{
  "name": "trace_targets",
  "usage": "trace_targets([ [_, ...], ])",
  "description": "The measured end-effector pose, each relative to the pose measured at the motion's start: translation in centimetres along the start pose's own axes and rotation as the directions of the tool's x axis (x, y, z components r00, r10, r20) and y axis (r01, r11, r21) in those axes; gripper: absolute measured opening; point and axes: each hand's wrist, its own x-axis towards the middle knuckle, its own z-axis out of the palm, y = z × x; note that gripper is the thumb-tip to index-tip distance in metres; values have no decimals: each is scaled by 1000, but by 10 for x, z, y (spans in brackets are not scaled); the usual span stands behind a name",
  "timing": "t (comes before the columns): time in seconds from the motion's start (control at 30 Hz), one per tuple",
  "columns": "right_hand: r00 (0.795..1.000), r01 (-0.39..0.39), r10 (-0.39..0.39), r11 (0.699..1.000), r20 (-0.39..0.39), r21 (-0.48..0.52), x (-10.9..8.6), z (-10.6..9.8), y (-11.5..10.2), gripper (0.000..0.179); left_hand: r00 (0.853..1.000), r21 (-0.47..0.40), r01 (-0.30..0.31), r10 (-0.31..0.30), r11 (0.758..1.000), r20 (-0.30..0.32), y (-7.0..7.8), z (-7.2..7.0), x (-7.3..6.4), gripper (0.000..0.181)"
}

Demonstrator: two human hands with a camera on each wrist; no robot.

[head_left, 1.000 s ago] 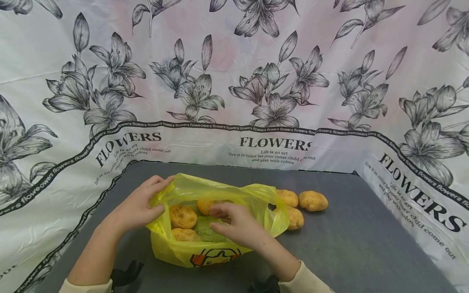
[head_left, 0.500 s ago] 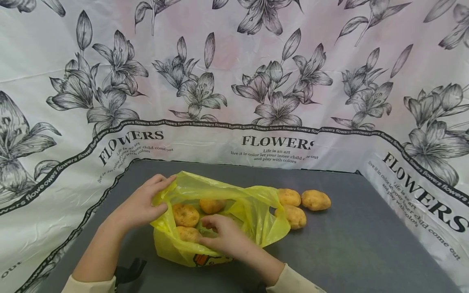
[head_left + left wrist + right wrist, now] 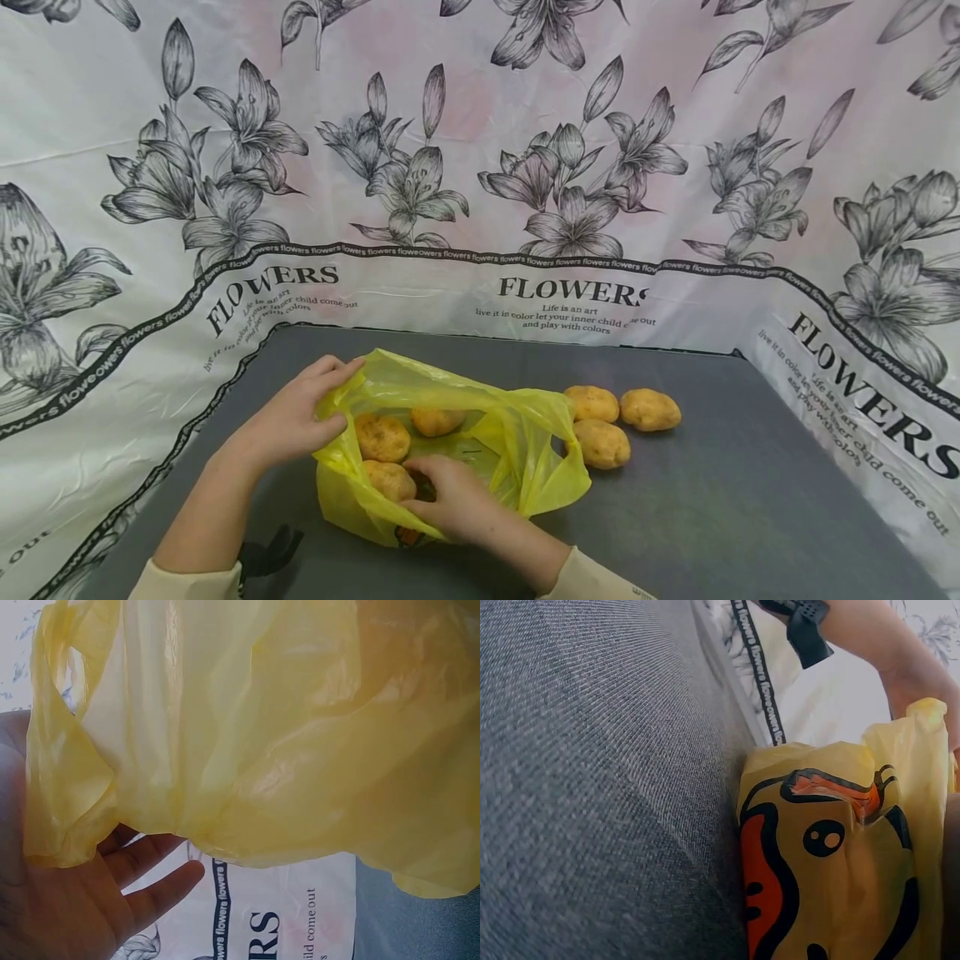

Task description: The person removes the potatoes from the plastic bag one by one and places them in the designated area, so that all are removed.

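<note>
A yellow plastic bag (image 3: 442,375) lies with its mouth held wide. My left hand (image 3: 300,412) grips its left rim, thumb inside and fingers outside; in the left wrist view the left hand's fingers (image 3: 169,889) show below the yellow film. Inside the bag are a potato (image 3: 382,438) at the left, a second potato (image 3: 437,420) toward the back, and a third potato (image 3: 387,480) near the front. My right hand (image 3: 453,500) reaches in over the front rim and holds that front potato's right end between thumb and fingers. The right wrist view mostly shows the printed bag front (image 3: 832,855).
Outside the bag, close to its right handle, lie a potato (image 3: 602,444), another potato (image 3: 592,404) behind it and one more potato (image 3: 650,410) farther right. The dark grey table (image 3: 712,500) ends at a flower-printed curtain (image 3: 465,200) at the back and sides.
My right hand has moved left and toward the front inside the bag, from open space to the front potato. The left hand keeps its grip on the rim.
</note>
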Motion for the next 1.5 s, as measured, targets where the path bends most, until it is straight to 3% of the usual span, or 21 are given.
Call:
trace_targets([
  [0.33, 999, -29, 28, 998, 15, 49, 1, 3, 0, 54, 1000, -7, -8, 8, 1000, 9, 1, -2, 1, 73],
  [0.63, 999, -31, 31, 1000, 19, 2, 1, 4, 1, 57, 1000, -13, -15, 15, 1000, -2, -1, -1, 0, 73],
  [1.03, 996, 7, -8, 1000, -88, -12, 0, 15, 0, 58, 1000, -4, -2, 2, 1000, 0, -1, -1, 0, 72],
  [1.27, 993, 15, -6, 996, -114, 82, 0, 15, 2, 54, 1000, -6, 4, -4, 1000, 3, 0, 0, -1, 72],
  [1.5, 988, 7, 24, 980, -152, 199, 2, 2, 4, 46, 1000, 1, 24, -24, 1000, 13, 1, -2, -1, 71],
])
